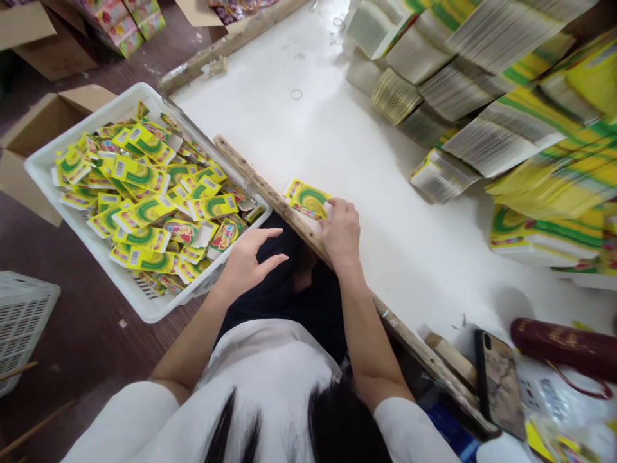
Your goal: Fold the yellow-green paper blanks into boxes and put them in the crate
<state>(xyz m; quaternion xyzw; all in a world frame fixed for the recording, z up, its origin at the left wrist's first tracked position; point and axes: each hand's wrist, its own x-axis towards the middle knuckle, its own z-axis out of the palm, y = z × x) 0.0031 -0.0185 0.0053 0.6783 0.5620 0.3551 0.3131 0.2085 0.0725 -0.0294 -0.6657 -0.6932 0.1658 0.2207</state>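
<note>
My right hand [341, 235] grips a small yellow and green carton [308, 198] at the near edge of the white table [299, 132]. The carton's printed face points up, and my fingers hide its right end. Nothing is in my left hand [251, 256]; its thumb and fingers are spread apart, close to the corner of a white plastic basket [154, 313]. Inside that basket lies a loose heap of similar yellow cartons [149, 212], some with white flaps showing.
Stacks of flat yellow and white cartons [511, 128] cover the table's right side. Near the front right lie a phone [501, 382] and a dark red bottle [563, 347]. An open cardboard box [36, 125] and another basket [24, 315] stand at left. A wooden strip [260, 186] edges the table.
</note>
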